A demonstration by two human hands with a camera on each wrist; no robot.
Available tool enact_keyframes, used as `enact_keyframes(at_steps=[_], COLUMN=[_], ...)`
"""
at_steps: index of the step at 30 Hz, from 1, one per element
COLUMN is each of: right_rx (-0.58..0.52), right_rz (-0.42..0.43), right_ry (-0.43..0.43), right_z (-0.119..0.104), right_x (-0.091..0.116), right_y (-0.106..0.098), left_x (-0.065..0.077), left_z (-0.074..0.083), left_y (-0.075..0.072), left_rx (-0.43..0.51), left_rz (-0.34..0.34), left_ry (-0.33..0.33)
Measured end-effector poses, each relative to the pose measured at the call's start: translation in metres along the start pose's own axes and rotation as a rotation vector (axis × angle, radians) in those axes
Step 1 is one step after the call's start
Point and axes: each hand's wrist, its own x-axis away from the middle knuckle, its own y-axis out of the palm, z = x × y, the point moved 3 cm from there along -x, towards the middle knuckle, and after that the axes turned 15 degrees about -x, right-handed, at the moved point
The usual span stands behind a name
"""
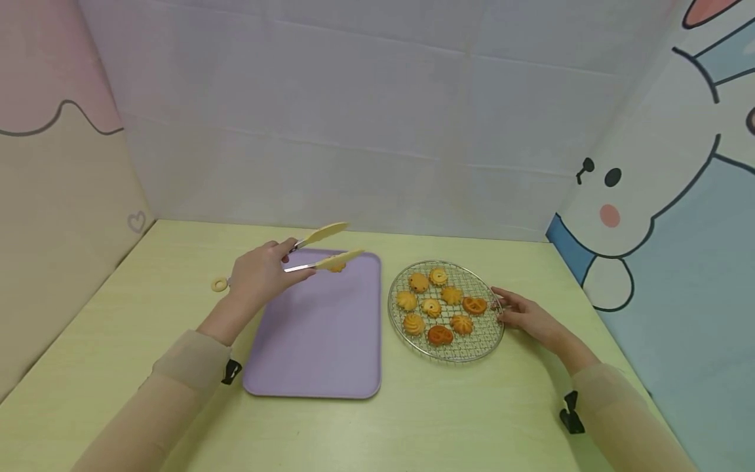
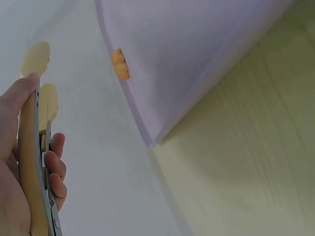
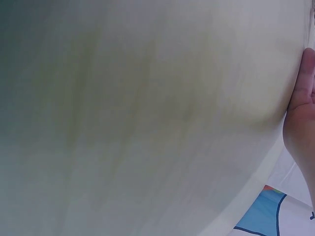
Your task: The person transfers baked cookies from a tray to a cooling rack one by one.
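Observation:
My left hand holds a pair of tongs with pale yellow tips, their two arms spread apart. The tips hover over the far right part of a lilac tray. Partly hidden under the lower tip, a golden cookie lies near the tray's edge in the left wrist view; nothing is between the tips there. On the right, my right hand grips the rim of a round wire rack, its fingertips reaching over the edge. Several cookies lie on the rack, among them pretzel shapes and swirled rounds.
A pale wood-look table carries the tray and rack side by side, with a narrow gap between. The tongs' yellow ring end pokes out left of the left hand. A white cloth backdrop and printed side panels enclose the table.

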Motion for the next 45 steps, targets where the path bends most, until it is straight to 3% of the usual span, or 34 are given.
enact_keyframes(at_steps=[10, 22, 34, 45], right_rx=[0.002, 0.000, 0.002, -0.001], right_rz=[0.000, 0.002, 0.007, 0.006], right_ry=[-0.003, 0.002, 0.010, -0.001], right_z=[-0.002, -0.001, -0.001, -0.001], right_x=[-0.002, -0.002, -0.001, 0.001], right_y=[0.001, 0.002, 0.001, 0.001], left_x=[-0.004, -0.013, -0.017, -0.022], left_z=[-0.011, -0.012, -0.018, -0.022], left_y=[0.017, 0.035, 0.044, 0.046], left_rx=[-0.018, -0.015, -0.055, -0.034], left_rz=[-0.115, -0.230, -0.259, -0.316], left_ry=[0.001, 0.018, 0.056, 0.055])
